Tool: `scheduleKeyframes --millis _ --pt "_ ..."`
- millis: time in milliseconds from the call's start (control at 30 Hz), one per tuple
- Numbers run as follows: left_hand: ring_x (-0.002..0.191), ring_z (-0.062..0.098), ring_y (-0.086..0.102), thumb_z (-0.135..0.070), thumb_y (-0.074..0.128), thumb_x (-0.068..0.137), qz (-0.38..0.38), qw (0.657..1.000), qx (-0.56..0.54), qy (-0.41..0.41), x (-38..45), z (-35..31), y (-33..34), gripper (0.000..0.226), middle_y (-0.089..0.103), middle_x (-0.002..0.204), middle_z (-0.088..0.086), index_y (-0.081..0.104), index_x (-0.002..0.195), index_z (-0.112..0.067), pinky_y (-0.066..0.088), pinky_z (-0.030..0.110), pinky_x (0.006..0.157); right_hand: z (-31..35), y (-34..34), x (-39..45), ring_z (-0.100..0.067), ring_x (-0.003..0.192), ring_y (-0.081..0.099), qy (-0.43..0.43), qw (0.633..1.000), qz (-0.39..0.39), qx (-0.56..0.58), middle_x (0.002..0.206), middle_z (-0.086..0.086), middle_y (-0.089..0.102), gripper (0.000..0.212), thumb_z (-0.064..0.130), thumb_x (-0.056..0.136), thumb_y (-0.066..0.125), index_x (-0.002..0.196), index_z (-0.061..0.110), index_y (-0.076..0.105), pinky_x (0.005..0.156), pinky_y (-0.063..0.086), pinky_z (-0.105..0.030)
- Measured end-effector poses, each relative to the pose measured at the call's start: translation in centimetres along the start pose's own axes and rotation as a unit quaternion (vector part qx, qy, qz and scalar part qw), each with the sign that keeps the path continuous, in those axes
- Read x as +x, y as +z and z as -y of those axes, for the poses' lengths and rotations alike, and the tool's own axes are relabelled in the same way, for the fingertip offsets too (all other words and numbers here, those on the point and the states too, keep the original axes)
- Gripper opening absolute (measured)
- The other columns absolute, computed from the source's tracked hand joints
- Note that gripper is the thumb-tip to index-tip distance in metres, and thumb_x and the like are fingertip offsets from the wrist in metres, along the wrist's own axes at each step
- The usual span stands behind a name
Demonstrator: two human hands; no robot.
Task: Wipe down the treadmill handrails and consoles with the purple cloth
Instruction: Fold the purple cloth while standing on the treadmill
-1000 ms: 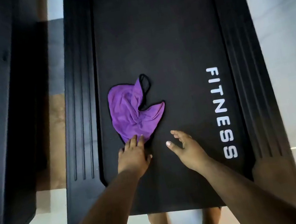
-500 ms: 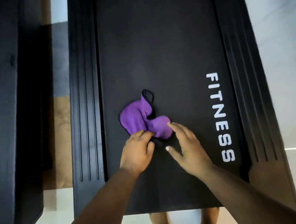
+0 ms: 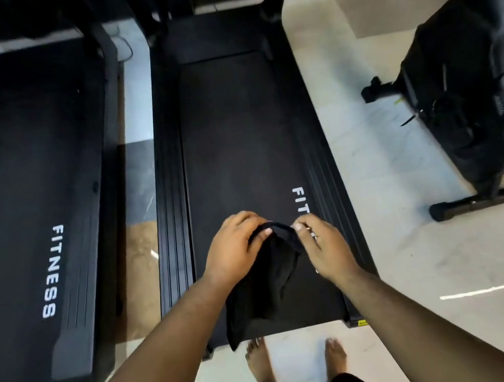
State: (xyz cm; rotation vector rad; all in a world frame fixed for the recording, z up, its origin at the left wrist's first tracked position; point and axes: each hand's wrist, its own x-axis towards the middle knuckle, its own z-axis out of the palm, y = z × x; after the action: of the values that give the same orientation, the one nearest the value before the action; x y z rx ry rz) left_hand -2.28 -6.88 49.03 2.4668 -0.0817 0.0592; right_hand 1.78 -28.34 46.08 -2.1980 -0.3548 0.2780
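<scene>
Cloth (image 3: 265, 284): one; looks black from this side, no purple showing; hangs from both hands above the rear of the middle treadmill belt (image 3: 234, 147).
Left hand (image 3: 234, 253): fingers curled, pinching the cloth's top edge.
Right hand (image 3: 325, 245): thumb and fingers pinching the same edge, just beside the left.
Treadmills: two counted, the second (image 3: 35, 225) to the left.
Other machine (image 3: 476, 95): one, at right on the floor.
Feet: two, bare, behind the belt.
Progress: cloth in hand only; handrails and consoles out of view, judged all still to wipe.
</scene>
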Motion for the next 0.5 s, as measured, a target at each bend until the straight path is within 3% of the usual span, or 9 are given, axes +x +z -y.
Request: scheduleKeyframes --millis 67,133,300,400,500 --pt "0.101 0.008 0.062 -0.041 0.056 0.102 0.005 0.999 -0.023 0.033 -0.4 -4.1 -1.0 0.025 0.067 0.107 -0.013 0.071 0.115 -0.025 0.05 0.027 0.088 2.4 -2.3 -1.7 -0.001 0.114 0.06 -0.036 0.997 0.045 0.05 0.12 0.015 0.066 0.034 0.049 0.099 0.054 0.127 0.028 0.058 0.098 0.049 -0.025" --pt "0.097 0.001 0.061 -0.035 0.058 0.102 0.001 0.998 -0.048 0.045 -0.8 -8.1 -1.7 0.018 0.065 0.103 -0.02 0.069 0.114 -0.027 0.049 0.023 0.084 3.8 -4.7 -3.3 -0.001 0.114 0.06 -0.061 0.994 0.077 0.045 0.122 0.013 0.066 0.042 0.051 0.098 0.059 0.133 0.03 0.055 0.096 0.049 -0.023" --pt "0.1 -0.002 0.063 -0.034 0.066 0.098 -0.07 0.997 -0.023 0.024 -0.9 -15.5 -3.1 0.011 0.067 0.1 -0.027 0.07 0.108 -0.036 0.054 0.029 0.089 1.3 -12.9 -6.0 -0.015 0.098 0.064 -0.068 0.992 -0.001 -0.103 0.109 0.012 0.067 0.022 0.038 0.095 0.062 0.117 0.033 0.062 0.079 0.053 -0.038" --pt "0.097 0.001 0.066 -0.037 0.07 0.096 -0.14 0.989 -0.03 -0.027 -1.3 -18.9 -3.0 0.01 0.071 0.099 -0.021 0.072 0.105 -0.034 0.058 0.036 0.085 -1.5 -18.7 -7.4 -0.017 0.088 0.063 -0.061 0.982 -0.011 -0.176 0.101 0.011 0.067 0.014 0.036 0.096 0.06 0.108 0.032 0.058 0.072 0.052 -0.036" --pt "0.081 0.006 0.069 -0.043 0.078 0.089 -0.216 0.965 -0.082 -0.127 -1.7 -22.5 -2.0 0.012 0.072 0.084 -0.016 0.071 0.091 -0.033 0.06 0.039 0.072 -3.3 -23.5 -8.6 -0.013 0.076 0.061 -0.043 0.992 -0.016 -0.12 0.086 0.01 0.066 0.008 0.033 0.098 0.062 0.099 0.032 0.054 0.06 0.043 -0.024"
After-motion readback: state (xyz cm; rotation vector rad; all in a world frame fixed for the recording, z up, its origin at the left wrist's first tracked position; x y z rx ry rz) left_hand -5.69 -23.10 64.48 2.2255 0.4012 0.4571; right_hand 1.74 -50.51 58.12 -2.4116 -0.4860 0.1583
